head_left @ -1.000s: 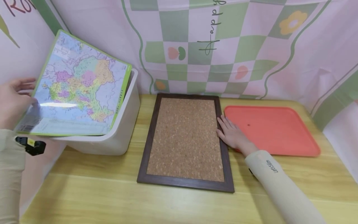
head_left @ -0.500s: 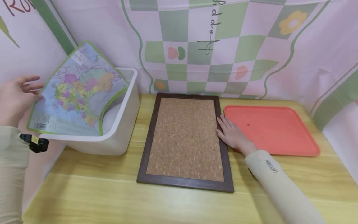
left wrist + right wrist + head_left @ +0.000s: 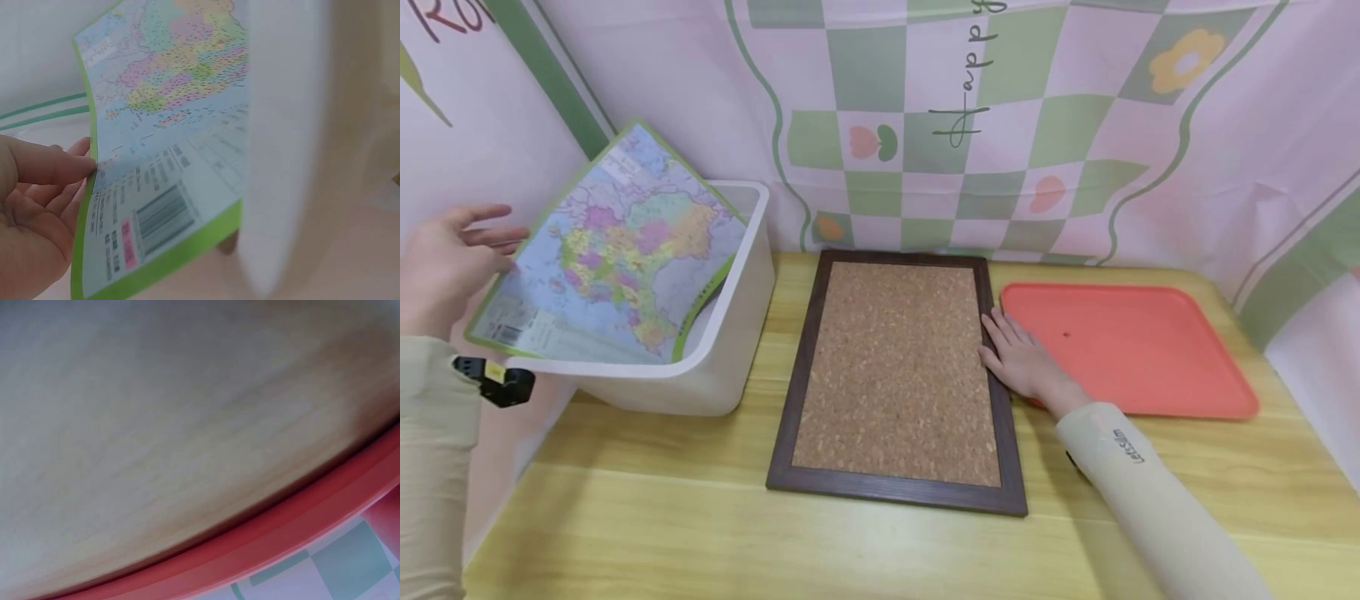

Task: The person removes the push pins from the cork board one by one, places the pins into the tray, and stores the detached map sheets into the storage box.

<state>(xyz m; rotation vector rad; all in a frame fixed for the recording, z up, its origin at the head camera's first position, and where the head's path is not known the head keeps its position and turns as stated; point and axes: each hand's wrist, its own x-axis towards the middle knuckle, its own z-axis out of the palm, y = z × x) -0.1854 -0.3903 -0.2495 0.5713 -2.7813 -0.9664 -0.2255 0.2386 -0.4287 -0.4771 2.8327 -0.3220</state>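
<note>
A green-bordered map sheet (image 3: 632,242) with a glossy face leans at a slant in the white plastic bin (image 3: 741,292), its lower right edge bowed inside the rim. My left hand (image 3: 452,258) pinches the sheet's left edge. In the left wrist view, the thumb of that hand (image 3: 37,206) lies over the map's edge near the barcode, with fingers behind it. A cork board (image 3: 898,375) in a dark brown frame lies flat mid-table. My right hand (image 3: 1022,358) rests on the frame's right side, fingers extended.
A red tray (image 3: 1150,350) lies right of the cork board, partly under the right forearm's line. The wooden table (image 3: 880,558) meets a checkered curtain (image 3: 955,142) at the back. A small black camera (image 3: 497,382) is strapped to the left wrist.
The map has turned and come lower into the bin, its lower right edge bending inside the rim. My left hand shifted slightly right with it. My right hand stayed still.
</note>
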